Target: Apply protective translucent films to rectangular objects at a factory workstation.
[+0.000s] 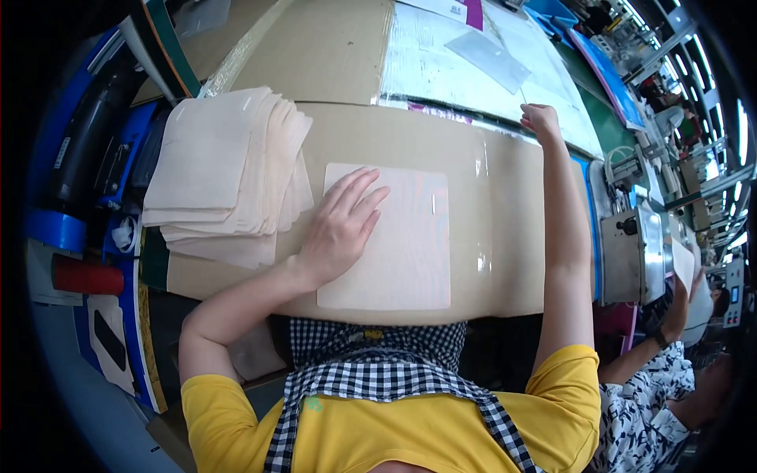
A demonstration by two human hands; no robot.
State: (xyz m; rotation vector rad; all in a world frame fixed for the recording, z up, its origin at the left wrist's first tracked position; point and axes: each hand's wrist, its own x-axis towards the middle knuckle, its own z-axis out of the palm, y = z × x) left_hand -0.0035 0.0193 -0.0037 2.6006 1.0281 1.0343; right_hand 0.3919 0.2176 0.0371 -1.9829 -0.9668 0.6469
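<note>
A pale peach rectangular sheet (406,260), seemingly cloth with rounded corners, lies flat in front of me. My left hand (339,225) rests on its left part, palm down with the fingers stretched out. Near the sheet's right edge is a short white mark. At the end of my outstretched right arm, my right hand (540,120) is closed above the far right of the work surface. A thin tip seems to stick out of its fingers, too small to name. Left of the sheet stands an uneven stack of similar peach pieces (205,150).
Brown cardboard (512,221) covers the table. Beyond it lies a whitish board (426,63) with a translucent plastic sheet (489,61). Blue-framed machinery (87,150) stands at left, a metal machine (633,256) at right. A co-worker (646,402) sits at the lower right.
</note>
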